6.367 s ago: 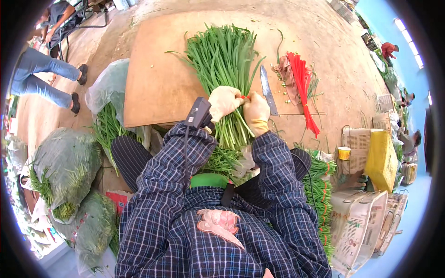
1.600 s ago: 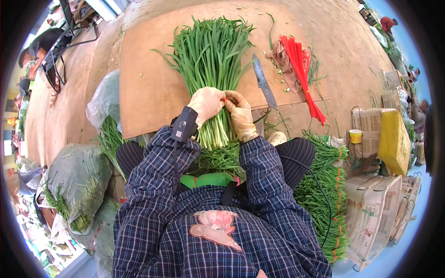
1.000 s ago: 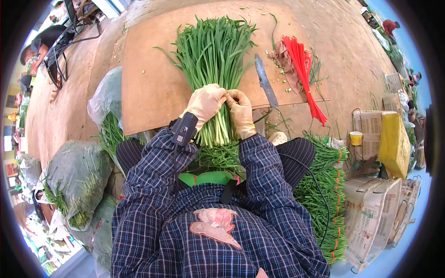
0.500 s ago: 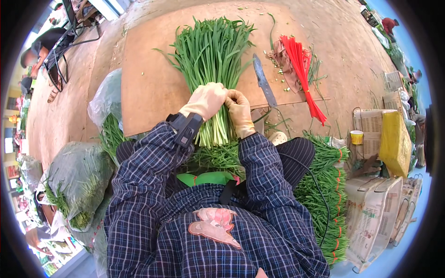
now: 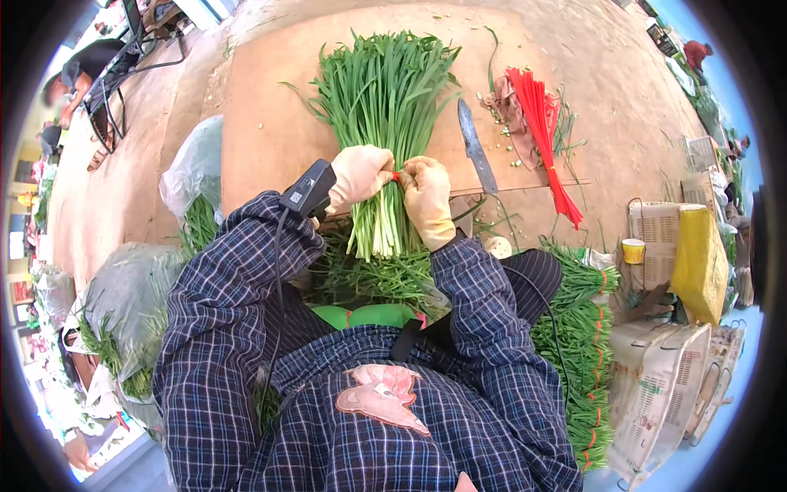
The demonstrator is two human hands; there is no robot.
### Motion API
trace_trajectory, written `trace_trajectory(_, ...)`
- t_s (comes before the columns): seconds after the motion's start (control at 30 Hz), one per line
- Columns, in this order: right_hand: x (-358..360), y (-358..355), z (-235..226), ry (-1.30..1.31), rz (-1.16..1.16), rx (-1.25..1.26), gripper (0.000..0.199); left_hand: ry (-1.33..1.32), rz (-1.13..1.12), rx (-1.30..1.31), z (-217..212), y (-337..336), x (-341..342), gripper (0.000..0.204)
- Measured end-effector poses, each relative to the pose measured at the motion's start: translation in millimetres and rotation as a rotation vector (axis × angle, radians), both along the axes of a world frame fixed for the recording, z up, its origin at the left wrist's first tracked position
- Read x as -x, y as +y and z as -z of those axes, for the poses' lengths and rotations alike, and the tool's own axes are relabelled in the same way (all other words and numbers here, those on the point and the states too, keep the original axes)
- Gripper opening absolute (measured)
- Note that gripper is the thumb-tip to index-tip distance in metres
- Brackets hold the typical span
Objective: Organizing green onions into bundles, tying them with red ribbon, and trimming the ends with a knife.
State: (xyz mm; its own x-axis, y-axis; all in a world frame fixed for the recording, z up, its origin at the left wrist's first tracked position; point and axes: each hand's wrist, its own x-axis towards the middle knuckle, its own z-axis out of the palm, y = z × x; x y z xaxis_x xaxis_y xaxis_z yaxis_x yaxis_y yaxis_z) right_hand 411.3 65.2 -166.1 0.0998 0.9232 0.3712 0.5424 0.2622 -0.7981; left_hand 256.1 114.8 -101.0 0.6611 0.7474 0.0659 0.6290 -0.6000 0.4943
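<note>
A thick bunch of garlic chives [image 5: 385, 90] lies on a tan board, leaves pointing away and pale cut stems toward me. A red tie [image 5: 396, 176] runs around its stems, a short piece showing between my hands. My left hand [image 5: 361, 174], in a cream glove, is closed at the bunch's left side, fingertips pinching at the tie. Also gloved, my right hand [image 5: 428, 197] is closed at the right side with its fingertips on the tie. Right of the bunch lies a knife [image 5: 474, 143], its blade pointing away. Farther right is a bundle of red ties [image 5: 537, 123] on a brownish cloth [image 5: 510, 115].
Under the work lies the tan board [image 5: 270, 139]. Loose chives [image 5: 361, 275] lie below my hands. Tied bunches [image 5: 574, 369] are stacked at my right, beside plastic crates [image 5: 656, 394] and a yellow block [image 5: 699, 262]. Bagged greens [image 5: 135, 303] stand at left. A person [image 5: 86, 66] is far left.
My left hand has moved off the top of the stems to their left side, and its elbow has swung outward. Red tie now shows between my fingertips. The view has shifted slightly.
</note>
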Motion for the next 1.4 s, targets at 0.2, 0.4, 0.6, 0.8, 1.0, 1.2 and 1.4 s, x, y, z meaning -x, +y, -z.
trace_trajectory(0.2,-12.9,-1.5,-13.6,-0.366,-0.150,-0.047,0.010,-0.008,0.002,0.045,11.5,6.3,-1.6,0.014)
trace_trajectory(0.4,-22.5,23.3,-31.0,-0.546,-0.469,0.131,0.019,-0.006,0.007,0.065,16.9,9.8,-0.1,0.011)
trace_trajectory(0.6,-25.6,37.2,-40.7,-0.640,-0.642,0.257,0.019,-0.010,0.021,0.052,11.7,5.9,3.4,0.011)
trace_trajectory(0.8,-36.9,43.2,-40.9,-0.065,-0.677,0.713,0.023,-0.003,0.013,0.035,3.8,0.3,6.0,0.013)
trace_trajectory(1.0,-24.3,39.9,-54.0,-0.697,-0.701,0.366,0.027,-0.003,-0.052,0.120,8.9,4.1,3.2,0.012)
trace_trajectory(1.2,-12.0,31.6,-60.0,-0.823,-0.600,0.364,0.026,-0.021,-0.034,0.123,12.6,6.7,5.4,0.011)
trace_trajectory(1.4,-11.6,35.6,-62.6,-0.871,-0.600,0.354,0.026,-0.052,-0.032,0.124,10.4,0.5,11.2,0.015)
